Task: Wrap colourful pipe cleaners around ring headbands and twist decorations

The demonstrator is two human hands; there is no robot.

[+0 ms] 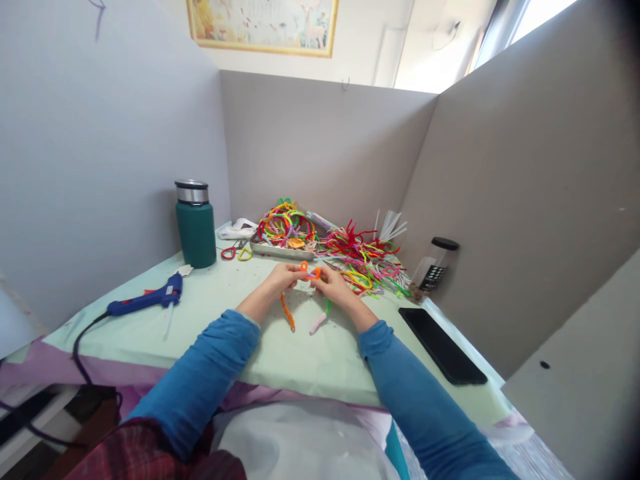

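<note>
Between both hands, over the middle of the table, is a small bent pipe-cleaner piece (311, 272) in orange with a bit of purple. My left hand (284, 277) pinches its left side, and my right hand (333, 283) pinches the right side. Below the left hand an orange pipe cleaner (288, 313) slants down toward the tabletop. Under the right hand is a green pipe cleaner with a pale pink, thicker end (318, 323). Whether these two strands join the held piece is hidden by the fingers.
Behind the hands, a metal tray (283, 251) holds coiled pipe cleaners, with a loose heap (357, 250) beside it. A green bottle (195, 227) and blue glue gun (147, 298) are left; a phone (443, 345) and tilted clear jar (434, 267) are right. Grey partitions enclose the table.
</note>
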